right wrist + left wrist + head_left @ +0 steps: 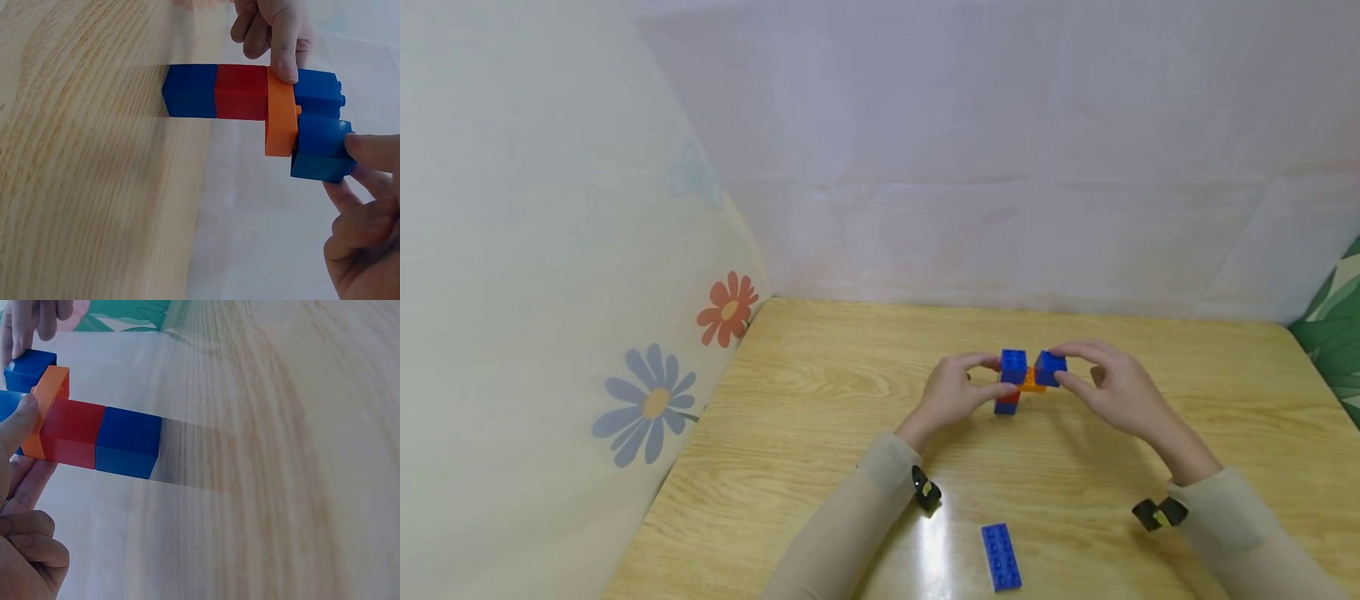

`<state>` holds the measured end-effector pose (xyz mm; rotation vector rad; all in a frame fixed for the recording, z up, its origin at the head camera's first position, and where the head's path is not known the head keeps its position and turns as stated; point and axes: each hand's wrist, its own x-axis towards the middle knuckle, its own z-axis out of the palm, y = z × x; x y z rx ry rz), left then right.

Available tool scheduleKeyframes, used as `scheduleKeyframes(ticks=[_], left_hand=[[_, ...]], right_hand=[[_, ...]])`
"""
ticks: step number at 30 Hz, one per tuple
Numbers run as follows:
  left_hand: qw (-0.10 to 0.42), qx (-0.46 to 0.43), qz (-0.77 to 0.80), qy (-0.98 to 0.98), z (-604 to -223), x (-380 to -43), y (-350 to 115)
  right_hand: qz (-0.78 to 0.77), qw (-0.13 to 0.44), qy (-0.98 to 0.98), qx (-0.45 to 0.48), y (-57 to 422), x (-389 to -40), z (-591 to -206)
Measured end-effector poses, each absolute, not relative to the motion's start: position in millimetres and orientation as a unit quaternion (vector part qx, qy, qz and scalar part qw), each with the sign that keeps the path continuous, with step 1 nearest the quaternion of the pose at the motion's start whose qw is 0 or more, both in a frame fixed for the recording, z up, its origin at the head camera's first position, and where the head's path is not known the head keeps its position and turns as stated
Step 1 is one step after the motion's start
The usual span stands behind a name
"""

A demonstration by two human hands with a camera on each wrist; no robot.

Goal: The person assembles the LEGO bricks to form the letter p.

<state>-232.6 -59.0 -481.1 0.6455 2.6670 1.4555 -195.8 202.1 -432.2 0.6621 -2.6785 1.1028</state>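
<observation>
Blue block (320,147) pinched by right fingers (378,152), close above orange brick (280,128); left fingers (285,47) grip stack (240,92).

Standing up on the table (820,400): a blue bottom block (190,91), on it a red block (240,92), then a flat orange block (280,128) poking out sideways. On its one end, a blue top block (1013,367); at the poking-out end, another blue block (322,147), tilted.

The left sleeve (846,529) and the right sleeve (1270,546) match — long, plain and beige, turning greyer at the cuffs (891,460). A black left camera (926,490) and a black right camera (1159,514) stick out there — each with a yellow-green patch.
</observation>
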Motion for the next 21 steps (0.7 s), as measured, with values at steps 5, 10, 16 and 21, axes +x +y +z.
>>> scheduleKeyframes(ticks=[5, 10, 16, 21], left_hand=[[0.02, 0.206, 0.465, 0.861, -480.7, -232.1, -58.5], [0.021, 0.204, 0.466, 0.86, -479.9, -232.3, -57.6], [0.018, 0.204, 0.468, 0.86, -481.0, -233.5, -57.8], [0.016, 0.206, 0.466, 0.861, -482.9, -233.8, -58.0]], right_hand=[[0.353, 0.077, -0.902, 0.236, 202.2, -197.1, -427.1], [0.334, 0.071, -0.906, 0.249, 203.3, -199.0, -422.8], [0.312, 0.077, -0.911, 0.257, 203.8, -200.4, -422.4], [0.303, 0.079, -0.914, 0.257, 203.1, -199.3, -425.2]])
